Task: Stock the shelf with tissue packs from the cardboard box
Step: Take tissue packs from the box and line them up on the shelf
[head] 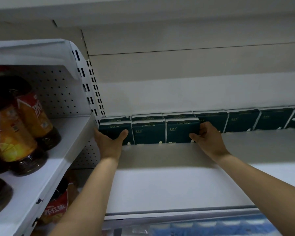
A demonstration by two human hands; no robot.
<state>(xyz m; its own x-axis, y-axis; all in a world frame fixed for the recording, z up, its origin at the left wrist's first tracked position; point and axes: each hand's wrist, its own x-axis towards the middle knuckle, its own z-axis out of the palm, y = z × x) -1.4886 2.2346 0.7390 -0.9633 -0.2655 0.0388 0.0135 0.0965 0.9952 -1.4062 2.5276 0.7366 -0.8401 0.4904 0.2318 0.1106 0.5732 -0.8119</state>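
White shelf; tissue packs clasped between both hands.

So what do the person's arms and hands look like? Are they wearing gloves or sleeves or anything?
No gloves and no sleeves. The left hand and the right hand are both bare, and so are both forearms right down to the bottom of the picture. There is no watch, ring or bracelet to see on either one, and no marks on them that show.
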